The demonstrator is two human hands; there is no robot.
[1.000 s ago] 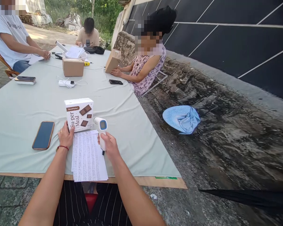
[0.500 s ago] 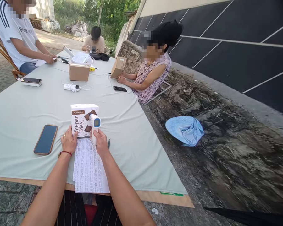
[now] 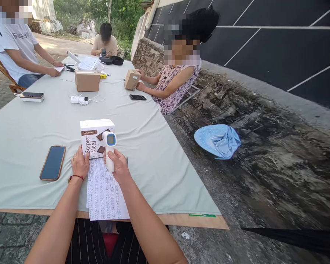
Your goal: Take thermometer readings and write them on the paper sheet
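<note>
In my right hand [image 3: 118, 165] is a white infrared thermometer [image 3: 110, 148], fingers wrapped round its handle, the small blue-framed screen facing me. It is in front of the right part of a white "Su-per Meal" box [image 3: 91, 140] that stands on the table. My left hand [image 3: 81, 164] grips the lower left edge of this box, with a thumb at its front; the other fingers are partly hidden. Printed paper sheets [image 3: 107, 196] lie below the box, between my forearms. A dark-screened phone [image 3: 52, 163] rests left of my left hand. A pen [image 3: 127, 160] is mostly hidden behind my right hand.
Farther along the cloth-covered table [image 3: 159, 176] are a cardboard box [image 3: 87, 81], a white corded device [image 3: 79, 99] and a black phone [image 3: 138, 97]. Three people sit around it; the one at right holds a small carton [image 3: 132, 79]. A blue hat [image 3: 217, 142] lies on the ground ledge.
The thermometer has tilted and come slightly lower, and its screen looks greyer. The person at right has lowered and turned the carton. My view has shifted a little.
</note>
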